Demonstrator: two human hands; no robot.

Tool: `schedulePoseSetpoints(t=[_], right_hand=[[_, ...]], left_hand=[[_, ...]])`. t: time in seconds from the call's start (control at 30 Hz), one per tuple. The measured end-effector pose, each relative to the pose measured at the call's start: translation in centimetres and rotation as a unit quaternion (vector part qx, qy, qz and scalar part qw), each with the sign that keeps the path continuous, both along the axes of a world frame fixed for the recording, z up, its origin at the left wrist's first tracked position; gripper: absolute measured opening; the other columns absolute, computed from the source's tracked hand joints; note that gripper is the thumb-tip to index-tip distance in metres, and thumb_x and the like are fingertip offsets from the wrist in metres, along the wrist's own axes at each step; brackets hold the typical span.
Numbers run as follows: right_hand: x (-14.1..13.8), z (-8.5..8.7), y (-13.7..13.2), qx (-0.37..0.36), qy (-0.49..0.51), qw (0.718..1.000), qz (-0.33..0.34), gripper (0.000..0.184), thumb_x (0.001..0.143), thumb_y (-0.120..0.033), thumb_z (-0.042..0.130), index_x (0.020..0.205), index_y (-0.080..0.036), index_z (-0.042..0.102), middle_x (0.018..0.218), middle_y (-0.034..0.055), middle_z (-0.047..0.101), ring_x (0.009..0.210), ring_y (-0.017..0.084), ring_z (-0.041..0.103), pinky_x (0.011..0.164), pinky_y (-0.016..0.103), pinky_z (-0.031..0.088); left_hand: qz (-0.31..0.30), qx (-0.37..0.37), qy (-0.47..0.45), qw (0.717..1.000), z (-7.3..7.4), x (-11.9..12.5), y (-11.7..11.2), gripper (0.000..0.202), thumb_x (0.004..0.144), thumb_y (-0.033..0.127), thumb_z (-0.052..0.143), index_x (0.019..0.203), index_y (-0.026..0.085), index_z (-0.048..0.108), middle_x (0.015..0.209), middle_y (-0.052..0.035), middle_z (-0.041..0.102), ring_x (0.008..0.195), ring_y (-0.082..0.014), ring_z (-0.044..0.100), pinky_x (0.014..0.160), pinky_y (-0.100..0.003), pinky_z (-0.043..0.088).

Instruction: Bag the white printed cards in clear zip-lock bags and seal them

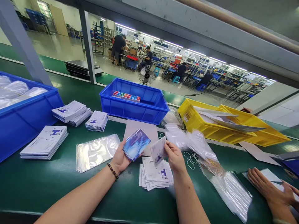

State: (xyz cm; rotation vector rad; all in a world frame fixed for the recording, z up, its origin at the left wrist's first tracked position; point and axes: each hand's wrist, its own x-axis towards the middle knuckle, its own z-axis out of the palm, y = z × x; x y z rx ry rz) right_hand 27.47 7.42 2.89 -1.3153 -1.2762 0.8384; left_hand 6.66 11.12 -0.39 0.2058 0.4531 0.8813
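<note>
My left hand (120, 158), with a beaded bracelet at the wrist, grips a blue-and-white printed booklet (137, 145); whether it is one or a small stack I cannot tell. Between the thumb and fingers of my right hand (174, 154) is a white booklet (159, 151) with purple print, held tilted and slightly blurred. Just below it lies a loose pile of similar white booklets (155, 179) on the green table. Left of my left hand is a flat stack of clear plastic bags (98, 152). A grey-white card sheet (129, 128) lies behind both hands.
Neater booklet stacks (44, 141) stand at left beside a blue bin (25, 124) of plastic bags. A second blue bin (135, 110) and a yellow bin (217, 132) line the back. White rings (191, 164) and plastic sleeves (233, 193) lie at right, near another person's hands (268, 189).
</note>
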Motion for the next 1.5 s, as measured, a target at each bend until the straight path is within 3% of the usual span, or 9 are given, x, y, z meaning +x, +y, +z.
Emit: schedulePoseSetpoints(t=[0.17,0.37,0.53,0.8,0.9,1.03,1.2,1.37,1.5], right_hand=[[1.8,1.8,-1.1,0.008,-0.279,0.947,0.160,0.019,0.080,-0.019,0.049,0.082,-0.021,0.067,0.077,0.0033,0.065,0.072,0.015,0.061,0.068,0.028,0.049],[-1.5,-0.9,-1.7,0.247,-0.437,0.863,0.064,0.022,0.079,-0.012,0.049,0.096,-0.017,0.062,0.095,0.0121,0.062,0.093,0.022,0.059,0.078,0.039,0.050],[-3.6,-2.0,-1.9,0.326,-0.522,0.781,0.110,0.029,0.080,-0.007,0.047,0.103,-0.020,0.058,0.110,0.0099,0.062,0.115,0.026,0.049,0.097,0.053,0.036],[-0.4,0.7,-3.3,0.349,-0.384,0.852,0.072,0.046,0.078,-0.001,0.045,0.119,-0.021,0.051,0.083,0.0054,0.062,0.078,0.016,0.059,0.077,0.038,0.049],[0.9,0.9,-3.3,0.238,-0.346,0.903,0.095,0.039,0.082,-0.006,0.041,0.114,-0.022,0.056,0.081,0.0054,0.058,0.071,0.014,0.057,0.061,0.027,0.050],[0.7,-0.8,-2.0,0.053,-0.290,0.943,0.153,0.019,0.081,-0.019,0.049,0.087,-0.020,0.067,0.092,0.0071,0.063,0.084,0.018,0.060,0.075,0.030,0.049],[-1.6,-3.4,-0.8,-0.102,-0.048,0.989,0.094,0.027,0.078,-0.037,0.055,0.061,-0.017,0.063,0.057,0.0016,0.061,0.057,0.015,0.057,0.058,0.027,0.046],[-1.1,-3.3,-0.9,-0.037,0.125,0.991,-0.018,0.020,0.073,-0.039,0.062,0.068,-0.020,0.060,0.062,-0.0018,0.062,0.055,0.011,0.054,0.057,0.024,0.045],[1.6,-1.2,-1.5,0.056,0.010,0.998,-0.030,0.015,0.080,-0.034,0.055,0.082,-0.022,0.063,0.072,0.0000,0.062,0.064,0.012,0.055,0.059,0.023,0.045]], left_hand=[[0.005,-0.024,0.027,0.999,0.1,0.1,0.1,0.047,0.087,0.038,0.043,0.127,0.014,0.040,0.101,-0.0138,0.067,0.088,-0.0285,0.065,0.074,-0.043,0.052],[0.011,-0.055,0.047,0.997,-0.3,0.3,-0.1,0.046,0.082,0.018,0.050,0.127,0.012,0.041,0.093,-0.0108,0.069,0.085,-0.0239,0.067,0.083,-0.039,0.050],[-0.008,-0.056,0.047,0.997,-0.7,0.5,-0.3,0.048,0.080,0.012,0.052,0.127,0.011,0.041,0.090,-0.0102,0.070,0.078,-0.0210,0.068,0.080,-0.034,0.051],[0.000,-0.096,0.085,0.992,-0.3,0.7,-0.4,0.045,0.083,0.018,0.050,0.127,0.010,0.041,0.083,-0.0101,0.071,0.074,-0.0210,0.068,0.073,-0.033,0.053],[0.009,-0.084,0.074,0.994,-0.3,0.6,-0.2,0.043,0.085,0.026,0.049,0.126,0.013,0.042,0.085,-0.0092,0.071,0.076,-0.0223,0.068,0.068,-0.034,0.054],[0.009,-0.066,0.060,0.996,-0.4,0.6,-0.3,0.044,0.086,0.031,0.046,0.127,0.014,0.042,0.085,-0.0098,0.071,0.076,-0.0233,0.068,0.062,-0.032,0.054],[-0.011,-0.060,0.054,0.997,-0.4,0.7,-0.9,0.050,0.083,0.014,0.049,0.131,0.011,0.035,0.090,-0.0118,0.070,0.082,-0.0223,0.067,0.072,-0.032,0.053],[-0.019,-0.012,0.004,1.000,-0.4,0.5,-1.0,0.056,0.085,0.041,0.048,0.133,0.016,0.033,0.107,-0.0156,0.065,0.093,-0.0290,0.063,0.072,-0.039,0.053],[-0.036,-0.021,0.020,0.999,0.0,0.2,-0.6,0.070,0.082,0.059,0.037,0.132,0.011,0.033,0.105,-0.0210,0.063,0.089,-0.0328,0.064,0.070,-0.041,0.053]])
